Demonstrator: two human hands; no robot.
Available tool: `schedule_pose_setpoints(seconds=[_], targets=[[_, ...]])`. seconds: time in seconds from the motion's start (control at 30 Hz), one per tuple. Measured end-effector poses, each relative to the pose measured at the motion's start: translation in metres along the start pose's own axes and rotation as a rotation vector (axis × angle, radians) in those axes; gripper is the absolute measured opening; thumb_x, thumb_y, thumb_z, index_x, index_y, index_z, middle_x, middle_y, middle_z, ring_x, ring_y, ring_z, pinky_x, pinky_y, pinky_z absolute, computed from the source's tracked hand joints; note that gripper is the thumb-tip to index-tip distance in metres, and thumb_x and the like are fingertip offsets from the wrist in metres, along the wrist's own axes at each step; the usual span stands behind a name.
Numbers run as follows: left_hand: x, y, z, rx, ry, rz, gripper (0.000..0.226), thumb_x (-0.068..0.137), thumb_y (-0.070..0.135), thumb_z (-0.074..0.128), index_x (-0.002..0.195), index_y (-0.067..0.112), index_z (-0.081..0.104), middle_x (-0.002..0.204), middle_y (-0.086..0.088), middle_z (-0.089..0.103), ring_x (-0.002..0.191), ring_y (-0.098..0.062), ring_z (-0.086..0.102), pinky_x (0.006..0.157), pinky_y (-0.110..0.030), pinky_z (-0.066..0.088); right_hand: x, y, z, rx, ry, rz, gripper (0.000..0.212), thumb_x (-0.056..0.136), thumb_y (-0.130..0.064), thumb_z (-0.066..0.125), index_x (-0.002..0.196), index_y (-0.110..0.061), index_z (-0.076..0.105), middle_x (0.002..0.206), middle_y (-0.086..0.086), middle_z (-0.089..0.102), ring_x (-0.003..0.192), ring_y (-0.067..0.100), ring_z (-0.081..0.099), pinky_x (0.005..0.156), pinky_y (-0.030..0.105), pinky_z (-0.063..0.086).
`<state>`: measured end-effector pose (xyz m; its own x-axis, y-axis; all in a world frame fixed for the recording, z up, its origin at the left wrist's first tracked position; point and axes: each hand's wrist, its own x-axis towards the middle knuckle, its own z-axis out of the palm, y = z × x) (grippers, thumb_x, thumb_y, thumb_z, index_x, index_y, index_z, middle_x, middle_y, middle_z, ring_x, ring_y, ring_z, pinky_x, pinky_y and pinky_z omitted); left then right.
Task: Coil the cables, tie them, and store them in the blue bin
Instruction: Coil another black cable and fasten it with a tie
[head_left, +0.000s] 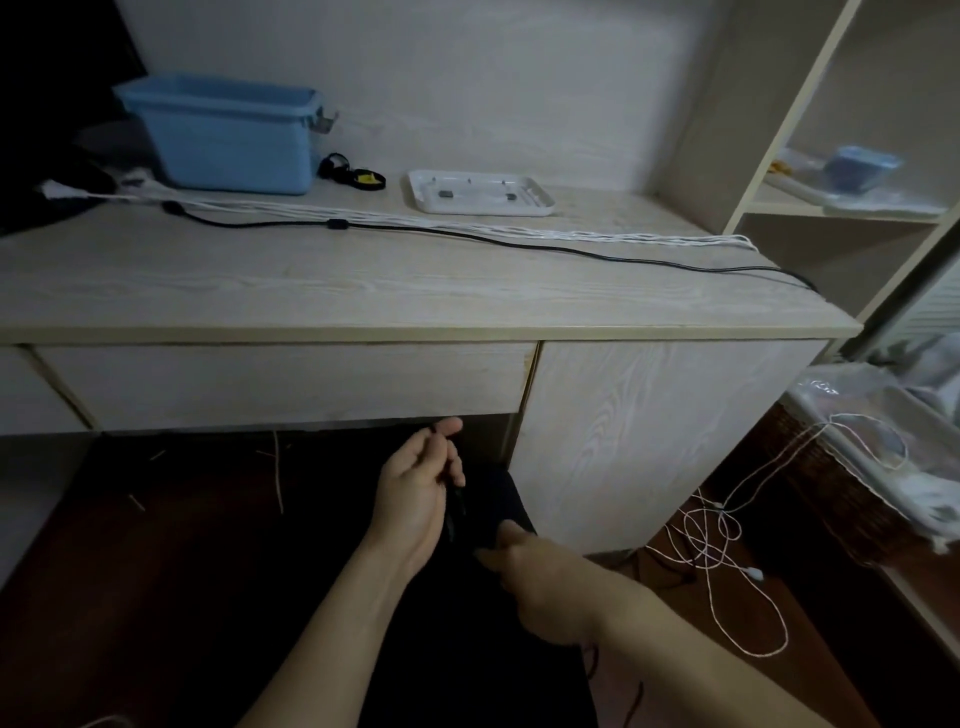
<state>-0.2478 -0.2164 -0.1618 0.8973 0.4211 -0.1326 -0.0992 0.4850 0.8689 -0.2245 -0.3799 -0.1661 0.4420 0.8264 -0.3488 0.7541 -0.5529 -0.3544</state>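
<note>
The blue bin (228, 135) stands at the back left of the desk (363, 296). A black cable (467, 236) and a bundle of white cables (519, 228) lie stretched across the desktop. Below the desk's front edge, my left hand (415, 493) holds a thin black cable (451, 512) between curled fingers and thumb. My right hand (540, 582) is lower and to the right, fingers curled downward; what it grips is hidden in the dark. Another white cable (727, 540) lies tangled on the floor at the right.
A white tray (480, 193) sits at the back middle of the desk, with small black ties (353, 174) beside the bin. Open shelves (831, 208) stand at the right. A wicker basket with a plastic cover (872, 467) sits on the floor beside them.
</note>
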Motion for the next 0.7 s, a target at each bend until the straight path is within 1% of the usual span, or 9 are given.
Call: schedule_pose_setpoints(seconds=[0.07,0.13,0.23,0.3,0.37,0.43,0.53,0.6,0.7], targets=[[-0.007,-0.008,-0.001,0.242,-0.013,0.019,0.024,0.103,0.007,0.044,0.111,0.007,0.066,0.085,-0.005,0.056,0.069,-0.012,0.049,0.07,-0.025,0.047,0.001,-0.008,0.004,-0.058,0.142,-0.076,0.036,0.097,-0.014,0.052,0.132,-0.02,0.055,0.114,0.006,0.045,0.084,0.029,0.056,0.072,0.033,0.043],[-0.013,-0.015,-0.002,0.453,-0.081,-0.029,0.026,0.102,0.006,0.046,0.114,0.01,0.069,0.087,-0.006,0.062,0.074,-0.014,0.056,0.07,-0.021,0.05,0.003,-0.01,0.001,-0.078,0.309,-0.146,0.029,0.096,-0.018,0.055,0.123,-0.025,0.064,0.115,0.004,0.056,0.089,0.026,0.06,0.072,0.031,0.046],[-0.017,-0.017,-0.005,0.65,-0.243,-0.135,0.026,0.102,0.011,0.048,0.108,0.015,0.073,0.098,-0.002,0.073,0.092,-0.013,0.068,0.078,-0.018,0.054,0.003,-0.008,-0.007,0.034,0.492,-0.169,0.016,0.094,-0.022,0.06,0.105,-0.026,0.072,0.109,-0.004,0.07,0.094,0.015,0.067,0.075,0.032,0.054],[-0.015,-0.012,-0.008,0.749,-0.3,-0.124,0.027,0.102,0.015,0.048,0.103,0.019,0.075,0.095,0.002,0.074,0.094,-0.01,0.069,0.083,-0.024,0.055,0.004,-0.007,-0.008,0.109,0.545,-0.137,0.011,0.093,-0.027,0.064,0.101,-0.025,0.071,0.103,-0.007,0.072,0.091,0.01,0.068,0.077,0.031,0.056],[-0.013,-0.004,-0.009,0.891,-0.335,-0.075,0.029,0.101,0.016,0.048,0.088,0.021,0.074,0.086,0.003,0.073,0.086,-0.009,0.069,0.08,-0.027,0.056,0.007,-0.009,-0.006,0.177,0.612,-0.079,0.016,0.089,-0.03,0.071,0.097,-0.017,0.066,0.091,-0.005,0.071,0.078,0.009,0.066,0.069,0.021,0.052],[-0.013,0.002,-0.01,0.976,-0.405,-0.07,0.031,0.099,0.019,0.051,0.076,0.023,0.071,0.078,0.002,0.072,0.074,-0.008,0.069,0.069,-0.026,0.055,0.01,-0.01,-0.007,0.18,0.685,-0.028,0.023,0.082,-0.027,0.078,0.084,-0.018,0.056,0.074,-0.01,0.059,0.061,0.005,0.054,0.056,0.007,0.038],[-0.017,0.005,-0.009,1.039,-0.465,-0.147,0.038,0.099,0.027,0.05,0.065,0.017,0.062,0.063,-0.002,0.067,0.054,-0.013,0.06,0.058,-0.032,0.049,0.013,-0.006,-0.013,0.179,0.706,0.009,0.037,0.078,-0.024,0.078,0.074,-0.024,0.042,0.062,-0.019,0.042,0.05,-0.002,0.041,0.048,0.008,0.03],[-0.019,0.005,-0.009,1.012,-0.503,-0.164,0.047,0.098,0.031,0.049,0.053,0.022,0.055,0.054,-0.001,0.054,0.049,-0.016,0.048,0.054,-0.034,0.039,0.013,-0.002,-0.016,0.241,0.678,-0.002,0.035,0.076,-0.025,0.08,0.075,-0.022,0.045,0.062,-0.016,0.046,0.05,0.002,0.045,0.049,0.01,0.033],[-0.022,0.006,-0.007,0.918,-0.539,-0.153,0.051,0.099,0.036,0.048,0.053,0.022,0.064,0.05,0.003,0.049,0.047,-0.012,0.044,0.054,-0.028,0.034,0.011,0.004,-0.019,0.411,0.619,-0.044,0.032,0.074,-0.025,0.083,0.087,-0.017,0.054,0.065,-0.009,0.061,0.057,0.009,0.058,0.052,0.018,0.043]])
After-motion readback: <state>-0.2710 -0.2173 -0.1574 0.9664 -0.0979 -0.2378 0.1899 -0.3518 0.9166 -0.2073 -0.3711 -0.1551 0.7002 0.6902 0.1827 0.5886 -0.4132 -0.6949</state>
